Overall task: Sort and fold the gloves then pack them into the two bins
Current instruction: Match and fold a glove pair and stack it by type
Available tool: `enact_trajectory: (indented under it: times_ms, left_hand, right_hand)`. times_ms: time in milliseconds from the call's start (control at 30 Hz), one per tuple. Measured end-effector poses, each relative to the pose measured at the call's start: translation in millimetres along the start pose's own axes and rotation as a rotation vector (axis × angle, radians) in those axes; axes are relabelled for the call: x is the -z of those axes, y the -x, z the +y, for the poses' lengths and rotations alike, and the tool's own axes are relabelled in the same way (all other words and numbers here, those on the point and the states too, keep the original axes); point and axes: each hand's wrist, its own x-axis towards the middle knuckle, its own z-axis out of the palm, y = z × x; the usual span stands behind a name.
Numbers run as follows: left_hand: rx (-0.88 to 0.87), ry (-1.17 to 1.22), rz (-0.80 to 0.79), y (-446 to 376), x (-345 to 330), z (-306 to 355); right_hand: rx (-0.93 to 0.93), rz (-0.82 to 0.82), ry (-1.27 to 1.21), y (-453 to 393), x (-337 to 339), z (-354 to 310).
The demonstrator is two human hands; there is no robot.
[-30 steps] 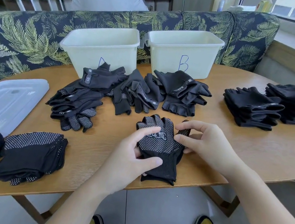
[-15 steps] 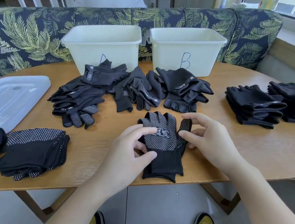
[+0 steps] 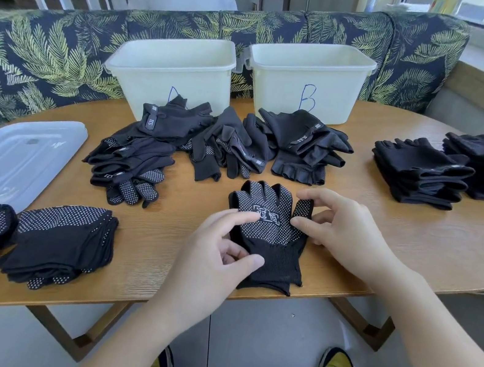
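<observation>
Broadly, the wooden tabletop (image 3: 417,246) fills the view, and both forearms reach in from the near edge toward a dotted glove (image 3: 271,230) lying flat by that edge, fingers pointing away, cuff toward the person.

Two white bins stand at the far side: the left bin (image 3: 170,67) and the bin marked B (image 3: 308,72), side by side. In front of them sprawls a loose heap of black gloves (image 3: 209,142). Two folded stacks (image 3: 417,172) sit well to the right, and two stacks of dotted gloves (image 3: 62,239) lie at the near left, beside a clear lid (image 3: 9,155).

The left hand (image 3: 213,262) comes in palm-down, its forefinger resting on the glove's dotted palm and its thumb at the knit cuff, pinching the fabric's left edge. The right hand (image 3: 345,230) arches over the glove's right side, curled fingertips holding its thumb section.

The glove is black, with white grip dots and a white printed logo across the palm.
</observation>
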Motion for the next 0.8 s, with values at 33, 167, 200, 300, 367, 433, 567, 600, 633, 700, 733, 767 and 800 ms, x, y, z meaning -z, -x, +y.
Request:
enact_trajectory:
  times_ms: [33, 167, 200, 300, 367, 433, 567, 600, 633, 700, 733, 767, 800]
  left_hand:
    - [0.014, 0.018, -0.007, -0.2, 1.4, 0.0]
    - [0.072, 0.078, -0.061, -0.5, 7.2, -1.7]
    - [0.086, 0.093, -0.081, -1.2, 9.0, -3.3]
    - [0.116, 0.105, -0.130, -4.6, 13.6, -8.3]
    - [0.116, 0.109, -0.137, -6.3, 14.7, -9.8]
    - [0.111, 0.105, -0.143, -7.1, 15.5, -8.7]
    - [0.117, 0.088, -0.152, -8.1, 18.9, -8.0]
    - [0.120, 0.084, -0.150, -8.2, 19.0, -8.5]
    - [0.123, 0.082, -0.149, -7.8, 19.2, -8.3]
    - [0.124, 0.074, -0.144, -7.6, 18.7, -8.2]
    - [0.126, 0.071, -0.136, -7.5, 18.9, -7.9]
    - [0.130, 0.075, -0.122, -7.3, 19.1, -7.0]
    - [0.130, 0.082, -0.104, -7.2, 19.2, -6.7]
  right_hand:
    - [-0.001, 0.000, -0.008, 0.2, 0.4, 0.3]
    - [0.005, 0.025, -0.047, 0.7, 1.6, 3.1]
    - [0.009, 0.038, -0.055, 0.7, 1.6, 3.8]
    - [0.014, 0.089, -0.130, 0.8, 0.1, 3.3]
    - [0.011, 0.117, -0.200, 0.5, -0.7, 2.9]
    - [0.012, 0.126, -0.229, 0.0, -0.9, 3.6]
    - [0.011, 0.118, -0.203, -1.7, -2.2, 6.0]
    - [0.011, 0.115, -0.189, -2.1, -2.2, 6.5]
    - [0.011, 0.114, -0.177, -2.4, -2.3, 6.7]
    - [0.010, 0.119, -0.162, -2.7, -1.9, 7.1]
    - [0.010, 0.121, -0.152, -2.9, -1.6, 7.3]
    - [0.011, 0.121, -0.134, -3.1, -1.3, 7.6]
    - [0.013, 0.117, -0.106, -3.2, -1.2, 7.6]
